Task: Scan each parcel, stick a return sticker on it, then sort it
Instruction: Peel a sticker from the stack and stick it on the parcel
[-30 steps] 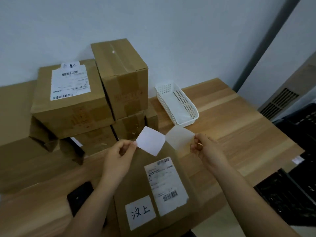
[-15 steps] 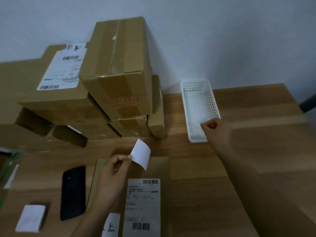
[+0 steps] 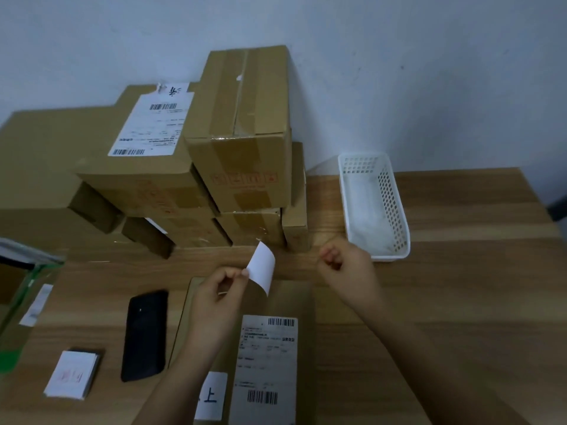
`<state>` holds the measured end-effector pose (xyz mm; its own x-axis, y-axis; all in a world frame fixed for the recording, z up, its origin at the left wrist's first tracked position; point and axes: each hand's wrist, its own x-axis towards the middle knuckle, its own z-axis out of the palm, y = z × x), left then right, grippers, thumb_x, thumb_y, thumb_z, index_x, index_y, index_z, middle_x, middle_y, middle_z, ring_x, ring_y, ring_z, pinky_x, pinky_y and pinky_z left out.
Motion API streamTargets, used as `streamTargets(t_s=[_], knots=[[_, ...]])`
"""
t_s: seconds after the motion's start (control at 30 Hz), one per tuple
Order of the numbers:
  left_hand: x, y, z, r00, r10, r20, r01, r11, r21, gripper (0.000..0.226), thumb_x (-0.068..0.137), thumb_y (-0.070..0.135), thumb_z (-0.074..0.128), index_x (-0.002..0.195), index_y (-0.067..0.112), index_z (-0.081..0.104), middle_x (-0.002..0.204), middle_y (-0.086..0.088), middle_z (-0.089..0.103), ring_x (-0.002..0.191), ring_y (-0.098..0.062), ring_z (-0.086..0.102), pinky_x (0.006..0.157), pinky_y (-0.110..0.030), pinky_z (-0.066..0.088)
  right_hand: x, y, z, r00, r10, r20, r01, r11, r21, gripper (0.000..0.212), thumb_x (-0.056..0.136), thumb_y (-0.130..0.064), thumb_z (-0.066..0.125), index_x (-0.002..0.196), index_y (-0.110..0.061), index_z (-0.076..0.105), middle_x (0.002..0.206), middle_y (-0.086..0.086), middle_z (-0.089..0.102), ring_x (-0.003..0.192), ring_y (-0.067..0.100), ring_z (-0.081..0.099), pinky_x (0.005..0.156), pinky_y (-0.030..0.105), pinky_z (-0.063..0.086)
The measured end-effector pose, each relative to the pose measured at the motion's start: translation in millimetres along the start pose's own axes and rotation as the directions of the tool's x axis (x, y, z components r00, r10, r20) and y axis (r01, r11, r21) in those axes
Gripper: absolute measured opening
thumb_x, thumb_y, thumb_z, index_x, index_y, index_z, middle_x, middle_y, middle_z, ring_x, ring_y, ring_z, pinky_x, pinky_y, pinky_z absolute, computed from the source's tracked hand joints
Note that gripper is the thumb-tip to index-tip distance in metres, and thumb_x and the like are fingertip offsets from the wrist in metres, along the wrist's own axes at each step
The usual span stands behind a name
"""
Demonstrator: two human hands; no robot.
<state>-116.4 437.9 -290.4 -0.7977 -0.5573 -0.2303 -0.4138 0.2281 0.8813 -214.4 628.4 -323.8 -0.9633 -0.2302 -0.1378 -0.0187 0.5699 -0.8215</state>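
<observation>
- Parcel (image 3: 290, 299) lies flat on the bench (image 3: 460, 286) in the head view, label up.
- Your left hand (image 3: 214, 299) pinches the white sticker (image 3: 261, 266) above the parcel's far end.
- Your right hand (image 3: 346, 265) is curled and empty, near the white basket (image 3: 395, 210).

Left hand (image 3: 214, 302): bare. Right hand (image 3: 346, 268): bare. Left forearm (image 3: 171, 375), right forearm (image 3: 423, 363): uncovered to lower frame edge. Fine surface detail lost to blur.

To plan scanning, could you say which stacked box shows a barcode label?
The upper left box, barcode label on top; the taller neighbour shows only tape.
</observation>
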Motion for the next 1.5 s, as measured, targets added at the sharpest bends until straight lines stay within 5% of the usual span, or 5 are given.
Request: streamTargets(t_s=[0.27, 0.43, 0.93, 1.1, 1.5], knots=[[-14.5, -13.5, -51.3, 0.901, 0.379, 0.210, -0.417, 0.891, 0.181, 0.010, 0.090, 0.034, 0.059, 0.082, 0.032, 0.064, 0.083, 0.015, 0.062, 0.086, -0.001, 0.057, 0.071, -0.022, 0.046, -64.1, -85.8, 54.2, 0.973, 0.144, 0.179, -0.193, 0.934, 0.300, 0.022, 0.090, -0.045, 0.061, 0.090, -0.024, 0.067, 0.082, -0.003, 0.070, 0.075, 0.007, 0.067, 0.070, 0.023, 0.054], [-22.2, -36.5, -88.2, 0.764, 0.545, 0.345, -0.628, 0.753, 0.198, 0.009, 0.086, 0.041, 0.061, 0.086, 0.033, 0.063, 0.093, 0.021, 0.059, 0.095, -0.002, 0.056, 0.076, -0.021, 0.045, -90.0, -101.1, 81.1, 0.973, 0.214, 0.085, -0.230, 0.909, 0.347, 0.009, 0.088, -0.019, 0.064, 0.086, -0.012, 0.069, 0.079, 0.002, 0.072, 0.072, 0.015, 0.070, 0.073, 0.034, 0.059], [-9.8, -62.2, -135.7, 0.911, 0.291, 0.291, -0.284, 0.956, -0.067, 0.018, 0.090, 0.043, 0.057, 0.082, 0.027, 0.061, 0.089, 0.004, 0.064, 0.086, -0.009, 0.060, 0.073, -0.029, 0.050, -118.5, -124.4, 99.6, 0.988, 0.103, 0.110, -0.122, 0.977, 0.175, 0.015, 0.097, -0.026, 0.054, 0.091, -0.016, 0.064, 0.082, -0.009, 0.070, 0.066, -0.002, 0.064, 0.060, 0.014, 0.048], [6.5, -75.2, -127.4, 0.919, 0.294, 0.261, -0.321, 0.945, 0.066, 0.019, 0.093, 0.035, 0.057, 0.079, 0.023, 0.059, 0.085, 0.006, 0.060, 0.080, -0.002, 0.054, 0.066, -0.013, 0.043, -93.4, -112.2, 110.7, 0.994, 0.081, 0.068, -0.079, 0.996, -0.044, 0.024, 0.097, -0.032, 0.054, 0.086, -0.013, 0.063, 0.076, -0.006, 0.064, 0.059, -0.001, 0.055, 0.053, 0.011, 0.041], [45.2, -129.2, -86.5, 0.916, 0.339, 0.215, -0.398, 0.702, 0.591, 0.019, 0.097, 0.042, 0.044, 0.085, 0.029, 0.051, 0.089, 0.010, 0.053, 0.089, -0.009, 0.047, 0.083, -0.030, 0.036, -42.9, -46.4, 171.8, 0.974, -0.224, 0.046, 0.201, 0.743, -0.638, 0.029, 0.096, -0.039, 0.046, 0.095, -0.015, 0.064, 0.101, 0.005, 0.055, 0.095, 0.023, 0.049, 0.082, 0.037, 0.039]])
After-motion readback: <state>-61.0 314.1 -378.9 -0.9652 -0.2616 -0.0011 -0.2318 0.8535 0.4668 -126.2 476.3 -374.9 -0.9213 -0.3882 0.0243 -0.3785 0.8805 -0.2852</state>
